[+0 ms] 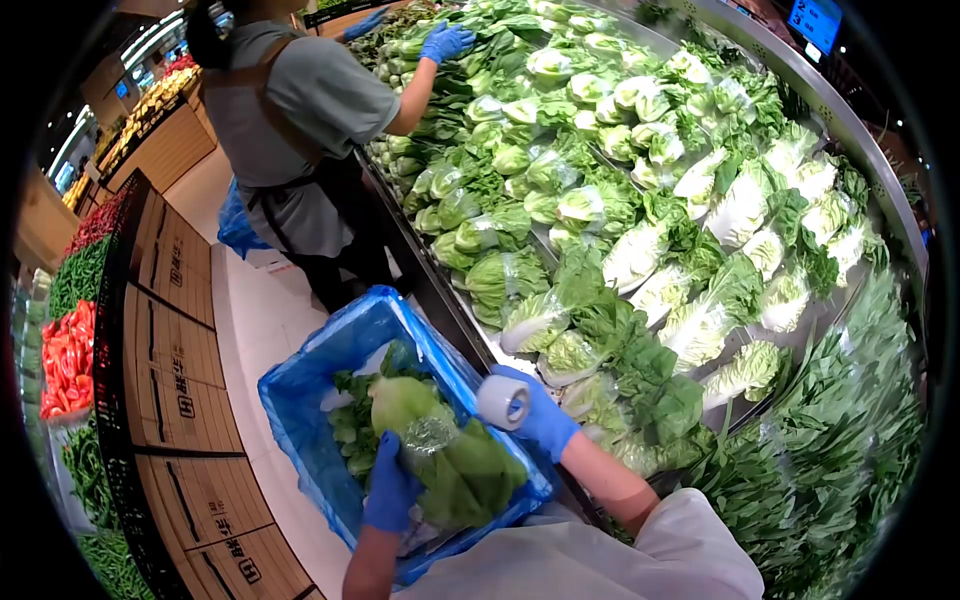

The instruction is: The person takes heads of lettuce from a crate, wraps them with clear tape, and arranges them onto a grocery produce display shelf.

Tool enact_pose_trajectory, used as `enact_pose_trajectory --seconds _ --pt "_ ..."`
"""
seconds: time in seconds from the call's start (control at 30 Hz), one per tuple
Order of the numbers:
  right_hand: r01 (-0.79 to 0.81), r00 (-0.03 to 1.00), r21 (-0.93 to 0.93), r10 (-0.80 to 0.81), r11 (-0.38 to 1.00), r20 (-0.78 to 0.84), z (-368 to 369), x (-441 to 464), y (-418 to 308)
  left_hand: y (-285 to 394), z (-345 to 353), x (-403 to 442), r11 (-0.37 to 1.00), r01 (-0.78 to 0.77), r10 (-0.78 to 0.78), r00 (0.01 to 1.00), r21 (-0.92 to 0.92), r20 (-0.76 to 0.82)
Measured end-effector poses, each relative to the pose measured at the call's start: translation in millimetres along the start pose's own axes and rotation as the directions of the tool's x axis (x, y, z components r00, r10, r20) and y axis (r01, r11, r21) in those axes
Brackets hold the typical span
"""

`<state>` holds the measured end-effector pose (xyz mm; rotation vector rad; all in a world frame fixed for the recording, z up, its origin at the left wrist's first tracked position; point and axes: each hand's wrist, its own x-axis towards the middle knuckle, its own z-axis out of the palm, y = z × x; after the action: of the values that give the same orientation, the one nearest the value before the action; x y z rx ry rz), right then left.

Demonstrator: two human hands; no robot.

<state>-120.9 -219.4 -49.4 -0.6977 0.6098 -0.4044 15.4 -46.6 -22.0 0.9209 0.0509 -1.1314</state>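
My left hand (392, 487), in a blue glove, grips a head of leafy green lettuce (455, 470) from its near left side. Clear tape or film (428, 433) glints around the middle of the lettuce. The lettuce is held over a bin lined with blue plastic (290, 425), where more leafy greens (352, 425) show. At the bin's right rim, my blue-gloved right hand (548, 412) is closed around a roll of clear tape (502, 402). Its fingertips are partly hidden behind the roll.
A sloped metal display of Chinese cabbages (740, 205) and lettuces (505, 280) runs along the right. Loose long-leaf greens (830, 430) lie nearer me. A co-worker (300, 130) in a grey apron reaches into the far end. Pepper stands (165, 350) line the left side of the aisle.
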Motion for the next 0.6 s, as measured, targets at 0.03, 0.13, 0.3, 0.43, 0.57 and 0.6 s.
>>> enact_pose_trajectory --seconds 0.03,0.13,0.3,0.43,0.57,0.6 --pt "0.130 0.988 -0.028 -0.127 0.991 0.084 -26 -5 5 8 12 9 1.000 0.005 -0.005 1.000 0.003 -0.001" --pt "0.029 0.999 0.293 -0.020 0.956 -0.031 -90 -21 24 28 30 50 0.803 -0.300 0.186 0.947 0.515 0.261" --pt "0.231 0.929 -0.578 -0.354 0.783 -0.109 -111 -57 47 74 114 126 -0.450 -0.802 0.047 0.417 0.392 0.908" --pt "0.357 0.864 -0.693 -0.504 0.626 -0.009 -97 -70 31 75 177 192 -0.716 -0.618 -0.491 0.118 -0.323 0.863" --pt "0.141 0.951 -0.733 -0.297 0.666 -0.086 -115 -64 51 32 215 285 -0.505 -0.550 -0.807 0.028 -0.665 0.590" --pt "0.077 0.976 -0.205 -0.116 0.976 -0.184 -125 -60 62 14 212 309 -0.364 -0.558 -0.907 0.030 -0.746 0.420"
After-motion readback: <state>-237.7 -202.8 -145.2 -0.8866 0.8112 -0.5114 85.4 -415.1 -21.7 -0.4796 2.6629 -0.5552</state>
